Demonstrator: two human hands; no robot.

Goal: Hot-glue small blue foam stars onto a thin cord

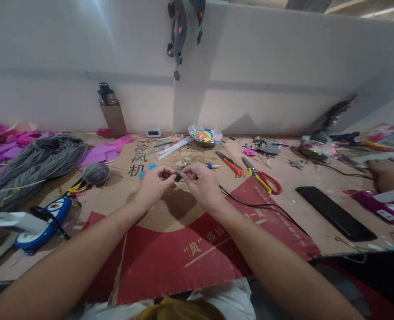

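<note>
My left hand and my right hand meet over the middle of the cardboard sheet. Between their fingertips is a small dark grey piece, pinched from both sides; its exact kind is too small to make out. Just behind my right hand lies a blue-tipped tool, partly covered by the fingers, with a black cable running off to the right. Bits of blue material show behind my left hand. A ball of grey yarn sits to the left.
Scissors and an orange cutter lie right of my hands. A black phone rests near the front edge. Grey yarn and a blue power strip occupy the left. Another person's hand is at far right.
</note>
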